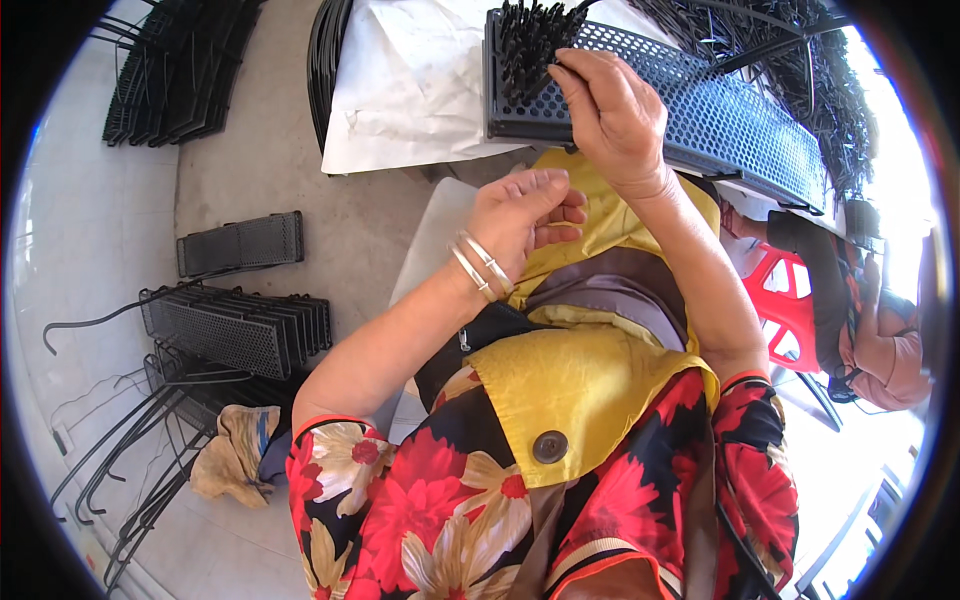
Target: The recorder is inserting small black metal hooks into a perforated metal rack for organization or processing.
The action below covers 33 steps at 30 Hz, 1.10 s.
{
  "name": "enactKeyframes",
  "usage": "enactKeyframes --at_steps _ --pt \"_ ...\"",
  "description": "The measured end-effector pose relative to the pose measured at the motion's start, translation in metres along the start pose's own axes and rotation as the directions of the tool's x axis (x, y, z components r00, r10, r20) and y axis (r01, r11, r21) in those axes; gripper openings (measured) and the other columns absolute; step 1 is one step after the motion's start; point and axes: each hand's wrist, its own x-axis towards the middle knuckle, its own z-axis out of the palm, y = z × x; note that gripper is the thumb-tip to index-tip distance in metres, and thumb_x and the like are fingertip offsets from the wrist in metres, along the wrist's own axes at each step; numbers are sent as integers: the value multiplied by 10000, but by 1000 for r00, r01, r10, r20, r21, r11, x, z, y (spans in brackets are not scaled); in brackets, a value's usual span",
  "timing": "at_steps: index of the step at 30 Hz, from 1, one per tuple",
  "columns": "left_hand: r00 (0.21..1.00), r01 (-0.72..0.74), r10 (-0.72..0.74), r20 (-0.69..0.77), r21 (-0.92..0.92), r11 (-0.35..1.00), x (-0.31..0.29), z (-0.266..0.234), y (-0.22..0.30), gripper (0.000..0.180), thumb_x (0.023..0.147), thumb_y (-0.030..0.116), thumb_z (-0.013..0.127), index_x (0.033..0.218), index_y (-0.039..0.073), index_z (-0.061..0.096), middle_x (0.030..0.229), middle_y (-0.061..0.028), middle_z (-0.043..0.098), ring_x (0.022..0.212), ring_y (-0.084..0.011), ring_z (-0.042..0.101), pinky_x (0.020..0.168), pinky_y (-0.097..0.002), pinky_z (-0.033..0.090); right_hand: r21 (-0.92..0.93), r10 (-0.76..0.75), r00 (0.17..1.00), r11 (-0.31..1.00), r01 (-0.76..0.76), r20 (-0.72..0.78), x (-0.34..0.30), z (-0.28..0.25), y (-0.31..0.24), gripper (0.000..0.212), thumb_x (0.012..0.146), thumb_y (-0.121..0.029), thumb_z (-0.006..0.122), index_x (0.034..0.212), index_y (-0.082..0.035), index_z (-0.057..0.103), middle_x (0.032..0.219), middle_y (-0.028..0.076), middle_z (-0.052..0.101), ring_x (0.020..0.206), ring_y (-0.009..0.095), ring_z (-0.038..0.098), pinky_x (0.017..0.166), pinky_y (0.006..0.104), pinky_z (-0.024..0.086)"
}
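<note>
A long dark perforated metal tray [690,100] lies across the table in front of me, its near end at the left. Thin black pieces [528,50] stand upright in a dense bunch at that end. My right hand [618,115] is above the tray's near edge, thumb and forefinger pinched right beside the bunch. Whatever is between those fingertips is too small to make out. Lower and to the left, my left hand [525,210], with two bangles [482,265] at the wrist, hovers over my yellow apron [560,400]. Its fingers are loosely curled and apart, holding nothing visible.
White sheeting [410,90] covers the table's left part. Many thin black strips [840,110] are heaped beyond the tray. Perforated black racks [235,325] with hooked rods are stacked on the floor at left, near a cloth bag [235,455]. A red stool [780,300] and another person [885,340] are at right.
</note>
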Motion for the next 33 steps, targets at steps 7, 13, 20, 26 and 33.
enactKeyframes --at_steps 7,13,20,26,33 --pt "999 -23 24 -26 30 999 5 1 4 278 820 163 540 1021 -23 487 908 -144 559 803 -225 566 698 -322 488 182 -39 989 983 13 140 9 -1 5 159 654 57 594 791 -11 550 697 119 568 618 282 555 522 313 456" --pt "999 -40 41 -28 19 999 9 -1 4 284 810 171 558 1008 -20 487 900 -138 558 791 -220 565 695 -319 485 194 226 953 944 -265 203 12 -8 2 107 677 18 609 770 -31 589 663 92 586 568 222 569 513 263 452" --pt "999 -30 30 -31 -1 1000 14 -5 4 304 801 158 566 1026 -18 465 906 -137 554 790 -214 558 692 -328 483 184 45 968 979 -92 246 13 -6 3 110 684 38 580 779 -18 586 711 109 594 602 233 581 558 285 480" --pt "997 -62 62 -51 2 998 17 -2 4 569 800 111 546 1246 -55 234 936 -157 536 784 -221 553 685 -340 484 290 616 743 684 -669 262 15 -4 1 101 752 -60 580 839 -8 580 687 34 598 571 68 546 510 199 426" --pt "994 -89 90 -62 15 996 20 2 6 634 797 93 540 1278 -71 161 942 -165 534 789 -226 557 666 -334 489 56 96 970 992 -111 222 12 -8 -4 111 701 32 600 803 -10 583 677 96 592 578 186 560 520 245 443"
